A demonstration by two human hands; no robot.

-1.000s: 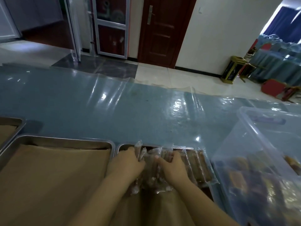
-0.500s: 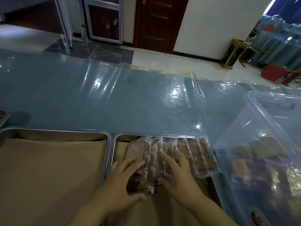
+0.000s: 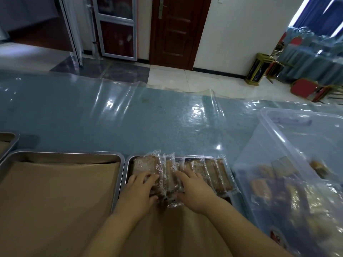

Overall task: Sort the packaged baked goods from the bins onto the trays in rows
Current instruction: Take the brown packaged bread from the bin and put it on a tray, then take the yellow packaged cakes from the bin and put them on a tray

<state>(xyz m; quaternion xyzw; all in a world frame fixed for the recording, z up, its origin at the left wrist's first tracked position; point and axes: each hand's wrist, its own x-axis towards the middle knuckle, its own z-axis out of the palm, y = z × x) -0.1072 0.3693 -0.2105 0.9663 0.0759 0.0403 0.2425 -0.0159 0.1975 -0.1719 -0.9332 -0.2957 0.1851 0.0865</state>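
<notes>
Packaged baked goods (image 3: 209, 171) are sitting in a row along the far rim of the tray (image 3: 128, 164). We are pressing left hand (image 3: 138, 190) and right hand (image 3: 194, 186) flat on them, left fingers spreading less than earlier. Bare paper (image 3: 185, 229) is lying nearer us.

We look down on a steel tray (image 3: 128, 164) lined with brown paper (image 3: 167, 229). A row of wrapped baked goods (image 3: 209, 171) runs along its far end, the packets overlapping side by side. Our left hand (image 3: 138, 190) lies flat on the leftmost packet with its fingers spread. Our right hand (image 3: 194, 188) presses straight fingers on the middle of the row. Just left sits a second tray (image 3: 65, 153), also paper-lined. At the right is a clear bin (image 3: 278, 145) with more packets inside. All of it rests on a blue table (image 3: 130, 123) under a glossy plastic sheet.
</notes>
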